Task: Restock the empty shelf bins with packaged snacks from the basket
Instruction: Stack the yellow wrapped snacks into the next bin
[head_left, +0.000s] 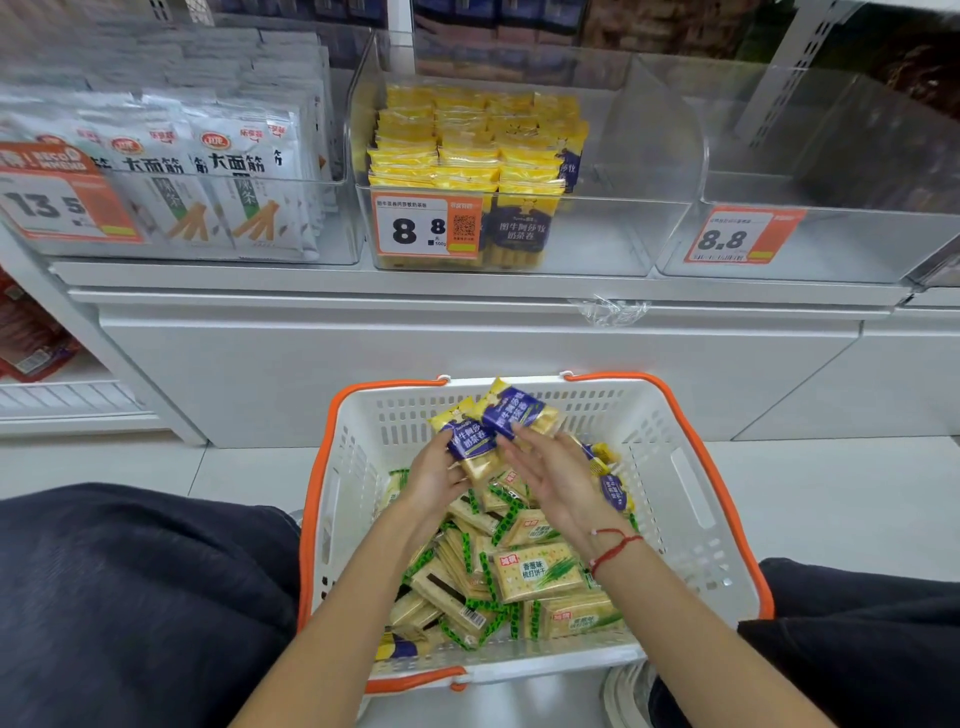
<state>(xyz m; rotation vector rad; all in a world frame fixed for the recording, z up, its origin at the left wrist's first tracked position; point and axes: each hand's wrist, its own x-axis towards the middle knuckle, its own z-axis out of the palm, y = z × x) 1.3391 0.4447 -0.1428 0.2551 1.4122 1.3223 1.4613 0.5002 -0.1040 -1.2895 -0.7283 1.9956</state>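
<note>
hands (436, 475) grip snack packets (470, 434)

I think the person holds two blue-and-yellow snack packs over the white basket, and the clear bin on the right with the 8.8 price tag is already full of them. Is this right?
Not quite. The head view shows the right bin empty; the same packs fill only the left part of the middle bin. The rest stands: blue-and-yellow snack packs are held over the white basket.

Orange price tags (425, 227) — 8.8, crumpled clear plastic scrap (610, 310) on ledge, red bracelet (613, 550)
</note>
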